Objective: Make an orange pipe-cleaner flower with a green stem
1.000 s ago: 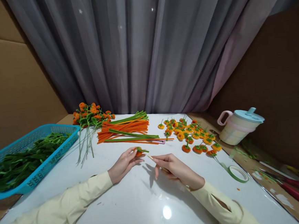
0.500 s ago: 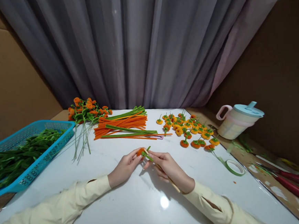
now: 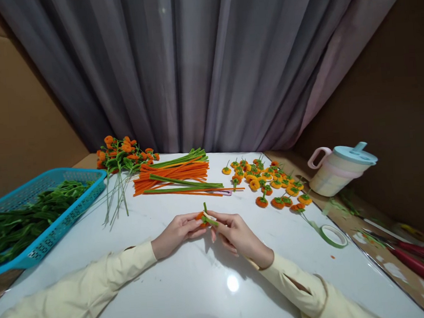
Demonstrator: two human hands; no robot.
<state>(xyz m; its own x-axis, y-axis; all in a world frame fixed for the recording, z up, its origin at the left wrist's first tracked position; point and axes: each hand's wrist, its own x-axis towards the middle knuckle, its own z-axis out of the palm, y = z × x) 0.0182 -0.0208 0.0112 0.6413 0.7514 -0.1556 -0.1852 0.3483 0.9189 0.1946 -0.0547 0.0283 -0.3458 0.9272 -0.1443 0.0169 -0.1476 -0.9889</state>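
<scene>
My left hand is closed, its fingertips pinching a small orange pipe-cleaner flower above the white table. Bits of green pipe cleaner stick out from the flower, one upward and one toward my right hand. That hand is closed round a thin pale wooden stick. Its tip lies against the green pieces, while most of its length is hidden under my palm. The two hands meet at the flower, and their fingers partly cover it.
Orange and green pipe cleaners lie behind my hands. Small orange and yellow flower heads spread to the right, near green tape and a lidded cup. At left are a blue basket of green leaves and stemmed orange flowers. Red-handled pliers lie far right.
The green piece at the flower now points more upright. My right hand has turned slightly, and less of the wooden stick shows below it. Both hands stay together at the flower.
</scene>
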